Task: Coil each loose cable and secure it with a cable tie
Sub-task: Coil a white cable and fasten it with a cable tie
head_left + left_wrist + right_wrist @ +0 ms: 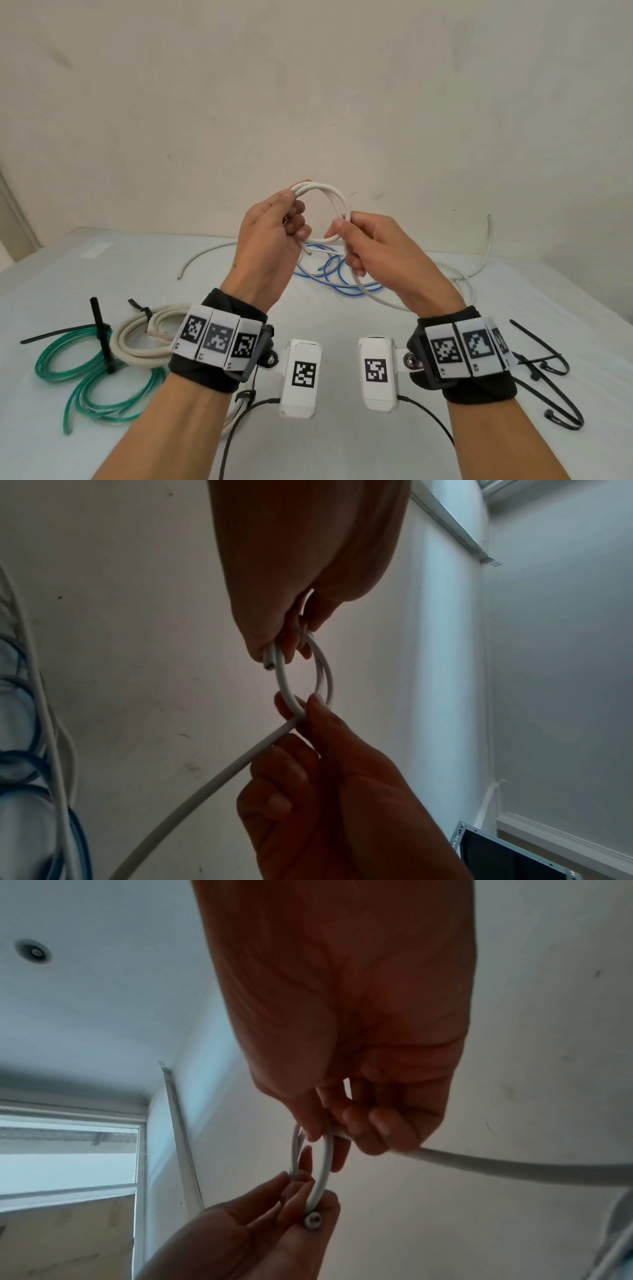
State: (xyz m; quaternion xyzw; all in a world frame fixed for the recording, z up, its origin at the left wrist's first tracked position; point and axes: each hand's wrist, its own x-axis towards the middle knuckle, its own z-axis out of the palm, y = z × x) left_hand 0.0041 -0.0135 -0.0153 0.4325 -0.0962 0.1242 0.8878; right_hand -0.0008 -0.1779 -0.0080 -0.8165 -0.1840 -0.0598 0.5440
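Observation:
Both hands are raised above the table and hold a thin white cable (337, 200) wound into a small coil of a few loops. My left hand (287, 219) grips the coil's left side, with the cut cable end sticking out below its fingers. My right hand (344, 240) pinches the right side between thumb and forefinger, and the loose tail (375, 298) runs down from it to the table. The left wrist view looks at the coil (322, 674) edge-on between the two hands. The right wrist view has the tail (514, 1167) leaving to the right.
On the white table (342, 318), a green tubing coil (77, 363) and a beige cable coil (137, 337) lie at the left, each bound by a black tie. A loose blue cable (330, 270) and another white cable (205, 257) lie behind. Loose black cable ties (544, 363) lie at the right.

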